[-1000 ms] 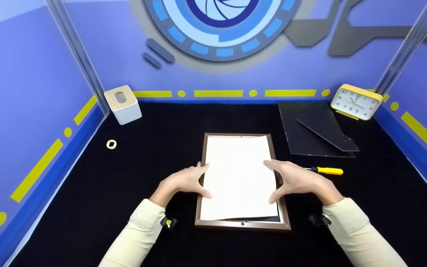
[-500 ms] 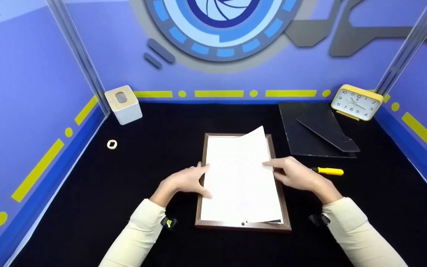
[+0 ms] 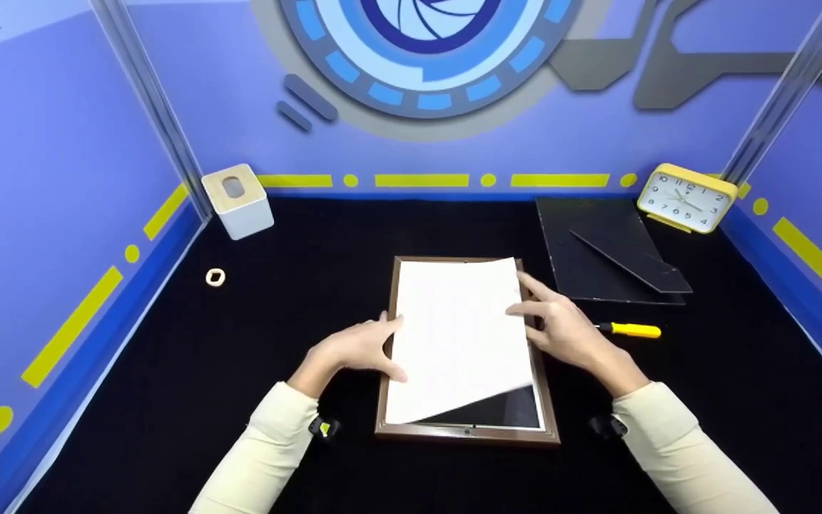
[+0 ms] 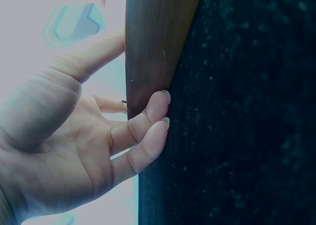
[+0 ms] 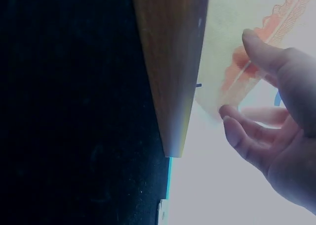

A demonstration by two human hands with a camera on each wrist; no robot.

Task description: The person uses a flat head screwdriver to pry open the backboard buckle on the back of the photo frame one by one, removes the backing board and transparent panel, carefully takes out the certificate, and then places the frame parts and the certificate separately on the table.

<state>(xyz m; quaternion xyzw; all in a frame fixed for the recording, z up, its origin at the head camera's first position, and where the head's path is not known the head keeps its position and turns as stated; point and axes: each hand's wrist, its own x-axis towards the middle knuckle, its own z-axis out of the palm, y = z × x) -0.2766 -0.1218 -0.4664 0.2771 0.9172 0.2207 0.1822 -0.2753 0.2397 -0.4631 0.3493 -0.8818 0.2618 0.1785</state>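
A brown picture frame [image 3: 552, 421] lies on the black cloth, a white sheet of paper [image 3: 457, 335] over its opening. The sheet's right side is lifted and askew, baring a dark area at the frame's near right. From below, an orange pattern [image 5: 240, 62] shows on it in the right wrist view. My left hand [image 3: 357, 348] grips the frame's left side, fingertips against the outer wooden edge [image 4: 155, 47] and thumb over the top. At the right edge of the sheet, my right hand [image 3: 561, 328] holds the paper between thumb and fingers, partly hidden.
A yellow-handled screwdriver [image 3: 636, 330] lies right of the frame. Behind it are a black backing board [image 3: 582, 260] with a stand flap [image 3: 628, 260] and a yellow clock [image 3: 686, 200]. At far left stand a white tissue box [image 3: 247, 218] and a small pale ring [image 3: 215, 278].
My right hand has changed its hold and moved slightly away from me along the sheet's edge. The far right corner rose, then dropped; the near right corner is now further up. My left hand stays put.
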